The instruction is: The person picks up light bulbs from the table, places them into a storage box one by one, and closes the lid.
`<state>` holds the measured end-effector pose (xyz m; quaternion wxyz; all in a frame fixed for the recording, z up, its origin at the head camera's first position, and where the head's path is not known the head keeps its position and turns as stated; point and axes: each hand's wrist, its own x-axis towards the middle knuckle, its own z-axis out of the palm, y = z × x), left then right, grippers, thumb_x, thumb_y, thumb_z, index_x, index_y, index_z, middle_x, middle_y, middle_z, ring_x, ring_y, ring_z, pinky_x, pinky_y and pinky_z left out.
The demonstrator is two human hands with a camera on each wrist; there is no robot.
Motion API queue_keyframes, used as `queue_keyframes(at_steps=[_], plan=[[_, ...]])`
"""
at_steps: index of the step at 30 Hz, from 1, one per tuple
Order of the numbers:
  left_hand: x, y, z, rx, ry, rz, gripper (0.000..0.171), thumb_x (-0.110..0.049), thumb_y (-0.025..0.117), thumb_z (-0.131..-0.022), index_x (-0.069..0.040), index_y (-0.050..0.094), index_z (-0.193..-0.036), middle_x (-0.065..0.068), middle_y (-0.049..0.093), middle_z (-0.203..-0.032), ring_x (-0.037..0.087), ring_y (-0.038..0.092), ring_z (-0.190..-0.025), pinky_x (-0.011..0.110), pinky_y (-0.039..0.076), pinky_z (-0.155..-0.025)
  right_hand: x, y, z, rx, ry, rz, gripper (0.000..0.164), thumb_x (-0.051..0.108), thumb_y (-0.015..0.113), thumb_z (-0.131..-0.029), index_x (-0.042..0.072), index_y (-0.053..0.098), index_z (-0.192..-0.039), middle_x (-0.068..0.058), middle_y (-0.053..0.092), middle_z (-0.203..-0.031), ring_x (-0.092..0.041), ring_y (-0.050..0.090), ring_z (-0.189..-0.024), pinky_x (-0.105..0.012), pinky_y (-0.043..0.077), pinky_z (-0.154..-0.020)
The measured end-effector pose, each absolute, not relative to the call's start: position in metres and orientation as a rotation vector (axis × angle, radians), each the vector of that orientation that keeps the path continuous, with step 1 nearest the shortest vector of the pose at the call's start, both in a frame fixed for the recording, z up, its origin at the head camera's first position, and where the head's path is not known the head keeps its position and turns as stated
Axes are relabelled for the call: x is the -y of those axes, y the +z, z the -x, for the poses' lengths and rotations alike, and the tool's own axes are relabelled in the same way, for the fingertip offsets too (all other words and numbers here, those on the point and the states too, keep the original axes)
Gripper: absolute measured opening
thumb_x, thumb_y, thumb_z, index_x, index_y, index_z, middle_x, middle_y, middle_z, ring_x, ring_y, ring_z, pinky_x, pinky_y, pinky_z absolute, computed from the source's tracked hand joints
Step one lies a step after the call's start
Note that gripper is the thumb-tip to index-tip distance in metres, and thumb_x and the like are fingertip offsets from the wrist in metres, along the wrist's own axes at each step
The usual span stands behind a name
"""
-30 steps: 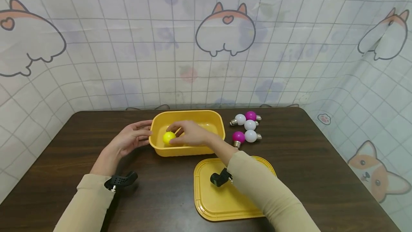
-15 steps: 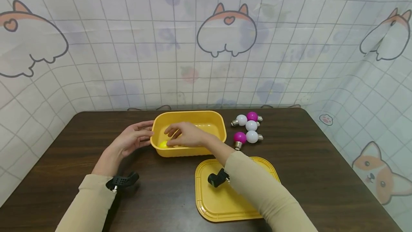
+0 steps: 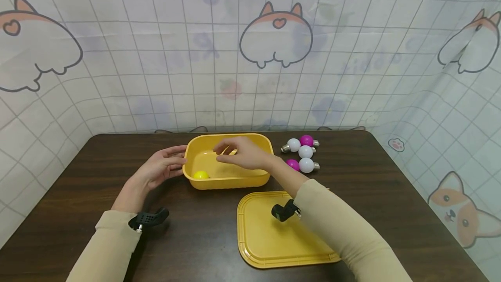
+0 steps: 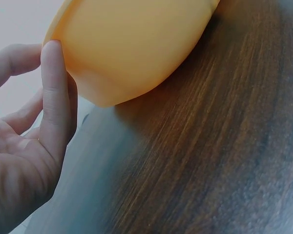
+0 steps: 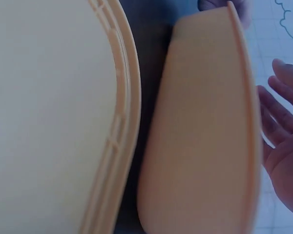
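A yellow round globe (image 3: pixel 201 175), about as big as the nearby light bulbs, lies at the near left corner inside the yellow plastic bin (image 3: pixel 231 182). Its underside is hidden, so I cannot tell whether it has a screw base. My left hand (image 3: pixel 158 169) touches the bin's left end from outside. In the left wrist view, the fingertips (image 4: pixel 52 51) of that hand meet the wall near the rim. Above the bin's middle hovers my right hand (image 3: pixel 246 153), its fingers loosely bent and holding nothing, apart from the globe.
Right of the bin lie several white and magenta light bulbs (image 3: pixel 306 152) with metal screw bases. A yellow lid (image 3: pixel 266 234) lies flat on the dark wooden table (image 3: pixel 188 238) in front, partly under my right forearm. A patterned cloth (image 3: pixel 274 99) hangs behind.
My right hand held the yellow globe inside the bin, lowered it to the near left corner and let go. It has since moved up and right. My left hand stays at the bin's end.
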<state>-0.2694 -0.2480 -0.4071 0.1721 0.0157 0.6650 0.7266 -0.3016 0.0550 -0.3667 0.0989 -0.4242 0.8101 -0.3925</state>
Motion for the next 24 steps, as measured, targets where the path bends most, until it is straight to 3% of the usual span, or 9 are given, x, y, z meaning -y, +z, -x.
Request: queue_keyframes(at_steps=[8, 15, 19, 24], plan=[[0.249, -0.407, 0.268, -1.887, 2.061, -0.049, 0.071, -0.005, 0.068, -0.1, 0.002, 0.029, -0.159, 0.009, 0.064, -0.131, 0.016, 0.072, -0.098, 0.032, 0.059, -0.088, -0.091, -0.348, 0.291, -2.466, -1.282, 1.226, 0.024, 0.016, 0.069, -0.1, 0.005, 0.07, -0.122, -0.011, 0.07, -0.121, -0.018, 0.065, -0.107, -0.039, 0.057, -0.093], [0.25, -0.406, 0.269, -1.898, 2.055, -0.053, 0.071, -0.005, 0.067, -0.1, 0.002, 0.029, -0.159, 0.008, 0.064, -0.13, 0.017, 0.072, -0.099, 0.031, 0.059, -0.088, -0.119, -0.345, 0.289, -2.454, -1.424, 1.13, 0.022, 0.016, 0.068, -0.102, 0.005, 0.071, -0.121, -0.01, 0.07, -0.119, -0.019, 0.066, -0.104, -0.038, 0.058, -0.087], [0.25, -0.406, 0.269, -1.901, 2.048, -0.052, 0.07, -0.005, 0.066, -0.1, 0.002, 0.029, -0.159, 0.01, 0.063, -0.133, 0.017, 0.072, -0.099, 0.031, 0.059, -0.088, -0.135, -0.343, 0.287, -2.453, -1.459, 1.04, 0.023, 0.017, 0.067, -0.102, 0.005, 0.07, -0.122, -0.014, 0.068, -0.12, -0.026, 0.066, -0.102, -0.042, 0.059, -0.085], [0.25, -0.407, 0.269, -1.915, 2.028, -0.045, 0.071, -0.007, 0.068, -0.1, 0.0, 0.029, -0.159, 0.018, 0.055, -0.143, 0.018, 0.072, -0.101, 0.032, 0.059, -0.089, -0.153, -0.343, 0.283, -2.462, -1.472, 0.976, 0.023, 0.018, 0.066, -0.103, 0.007, 0.069, -0.122, -0.011, 0.069, -0.118, -0.032, 0.066, -0.103, -0.047, 0.059, -0.086]])
